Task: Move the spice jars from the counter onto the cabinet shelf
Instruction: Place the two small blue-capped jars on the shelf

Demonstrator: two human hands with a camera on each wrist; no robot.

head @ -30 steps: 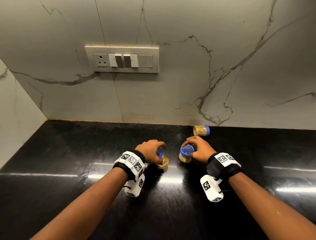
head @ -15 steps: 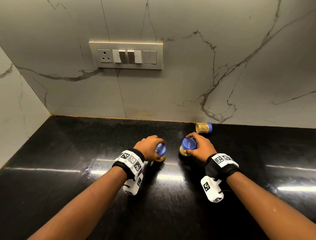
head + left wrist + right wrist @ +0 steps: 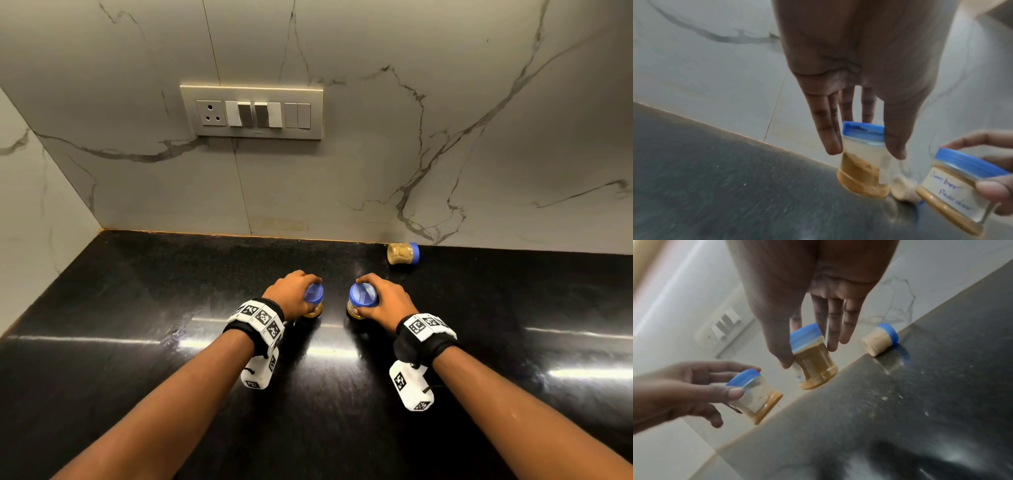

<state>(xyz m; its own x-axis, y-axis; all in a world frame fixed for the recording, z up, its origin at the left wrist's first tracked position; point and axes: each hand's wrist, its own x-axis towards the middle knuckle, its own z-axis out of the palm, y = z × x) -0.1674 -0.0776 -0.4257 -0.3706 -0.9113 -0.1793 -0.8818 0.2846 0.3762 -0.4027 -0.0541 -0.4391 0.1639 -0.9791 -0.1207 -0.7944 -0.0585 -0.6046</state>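
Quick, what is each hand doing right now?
Left hand: holds a half-full spice jar by its lid.
Right hand: holds a fuller spice jar by its lid.

Blue-lidded spice jars [image 3: 363, 301]; one toppled [image 3: 403, 254]

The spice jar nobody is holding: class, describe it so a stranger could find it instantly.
Start at the black counter and follow its back edge along the marble wall rightwards. There the loose jar lies on its side, blue lid pointing right, unlike the two jars gripped in the hands.

Third jar [image 3: 403, 254] behind held jars [image 3: 362, 301]
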